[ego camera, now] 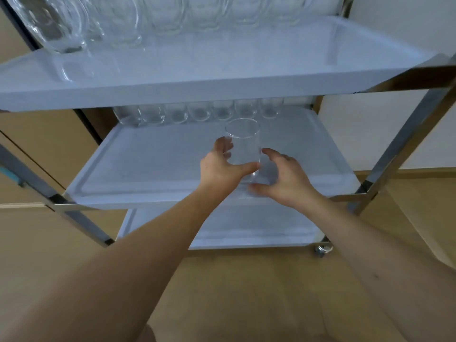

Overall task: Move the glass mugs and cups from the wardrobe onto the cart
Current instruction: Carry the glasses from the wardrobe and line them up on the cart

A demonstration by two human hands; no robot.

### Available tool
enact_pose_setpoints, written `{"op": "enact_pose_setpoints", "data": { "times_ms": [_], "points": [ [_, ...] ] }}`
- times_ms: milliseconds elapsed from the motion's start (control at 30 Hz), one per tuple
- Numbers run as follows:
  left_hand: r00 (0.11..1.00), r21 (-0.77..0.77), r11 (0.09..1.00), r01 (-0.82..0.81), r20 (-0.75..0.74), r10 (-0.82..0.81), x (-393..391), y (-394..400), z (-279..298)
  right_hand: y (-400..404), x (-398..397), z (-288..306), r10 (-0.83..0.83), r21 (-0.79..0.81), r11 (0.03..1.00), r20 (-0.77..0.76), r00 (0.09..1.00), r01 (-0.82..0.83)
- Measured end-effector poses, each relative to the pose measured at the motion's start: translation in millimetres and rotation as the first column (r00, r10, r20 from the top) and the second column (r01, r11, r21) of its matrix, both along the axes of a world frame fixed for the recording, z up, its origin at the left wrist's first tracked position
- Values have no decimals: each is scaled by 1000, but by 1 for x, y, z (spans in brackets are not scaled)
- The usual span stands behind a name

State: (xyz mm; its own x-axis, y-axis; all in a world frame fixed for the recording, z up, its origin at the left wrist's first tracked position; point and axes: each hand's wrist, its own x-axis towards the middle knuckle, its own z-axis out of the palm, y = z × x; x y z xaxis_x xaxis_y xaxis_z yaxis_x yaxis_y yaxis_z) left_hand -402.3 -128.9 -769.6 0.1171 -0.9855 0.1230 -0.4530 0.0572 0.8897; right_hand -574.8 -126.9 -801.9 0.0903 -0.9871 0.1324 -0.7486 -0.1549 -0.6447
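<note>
A clear, straight-sided glass cup [243, 146] stands upright over the cart's middle shelf [153, 164], near its front edge. My left hand [220, 166] grips it, thumb across the lower front and fingers round the left side. My right hand [283, 178] hovers just right of the cup with fingers spread and curved; contact with the glass is unclear. Along the back of the middle shelf stands a row of several glass cups [197, 112]. The top shelf [197, 65] carries several larger glass mugs [59, 23] at its back.
The cart has a metal frame with legs [404, 134] at the corners and a caster [322, 250] at the lower right. A bottom shelf [246, 230] lies beneath. Wooden flooring surrounds the cart; a pale wall rises at the right.
</note>
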Motion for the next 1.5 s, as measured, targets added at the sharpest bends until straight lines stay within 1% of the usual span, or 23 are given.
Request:
{"op": "enact_pose_setpoints", "data": {
  "times_ms": [167, 233, 300, 367, 433, 533, 600, 667, 800, 933, 1000, 1067, 1167, 1300, 1400, 1500],
  "points": [
    [998, -12, 998, 62, 3, -62, -16, -6, -4, -3, 10, -4, -81, -42, 995, 189, 979, 90],
    [995, -2, 995, 103, -15, -103, -22, -9, -4, -3, 8, -5, -156, -34, 985, 279, 948, 172],
    [988, 2, 988, 153, -3, -152, -28, -13, -5, -3, 0, -5, -200, -11, 976, 336, 920, 216],
    [979, -1, 981, 193, 69, -193, -32, -18, -6, -3, -12, -7, -225, -10, 970, 351, 909, 243],
    [960, -8, 975, 221, 178, -216, -34, -23, -12, -5, -28, -9, -260, -23, 958, 344, 902, 285],
    [897, -25, 970, 240, 387, -212, -32, -31, -28, -11, -49, -10, -311, -48, 939, 299, 902, 339],
    [823, -13, 969, 247, 531, -202, -31, -40, -40, -18, -59, -10, -345, -63, 925, 271, 899, 374],
    [742, 14, 960, 281, 631, -226, -34, -51, -49, -27, -65, -13, -362, -82, 915, 261, 895, 394],
    [639, 77, 941, 330, 716, -282, -46, -73, -59, -53, -72, -21, -389, -133, 892, 258, 884, 431],
    [553, 11, 933, 360, 803, -222, -49, -74, -65, -88, -80, -23, -431, -153, 869, 234, 872, 470],
    [521, 5, 930, 369, 827, -211, -49, -73, -67, -105, -83, -25, -439, -175, 857, 243, 865, 484],
    [514, 9, 933, 361, 833, -207, -49, -73, -68, -123, -83, -25, -447, -201, 843, 253, 858, 499],
    [529, -3, 936, 353, 826, -196, -50, -74, -70, -154, -84, -22, -472, -213, 831, 218, 854, 514],
    [572, -45, 942, 333, 803, -165, -51, -74, -70, -191, -89, -19, -512, -183, 819, 196, 836, 544],
    [572, -50, 940, 338, 804, -163, -50, -74, -71, -211, -92, -19, -535, -173, 810, 173, 827, 560],
    [575, -56, 938, 341, 802, -162, -50, -74, -72, -225, -94, -17, -570, -128, 803, 122, 813, 582]
  ]
}}
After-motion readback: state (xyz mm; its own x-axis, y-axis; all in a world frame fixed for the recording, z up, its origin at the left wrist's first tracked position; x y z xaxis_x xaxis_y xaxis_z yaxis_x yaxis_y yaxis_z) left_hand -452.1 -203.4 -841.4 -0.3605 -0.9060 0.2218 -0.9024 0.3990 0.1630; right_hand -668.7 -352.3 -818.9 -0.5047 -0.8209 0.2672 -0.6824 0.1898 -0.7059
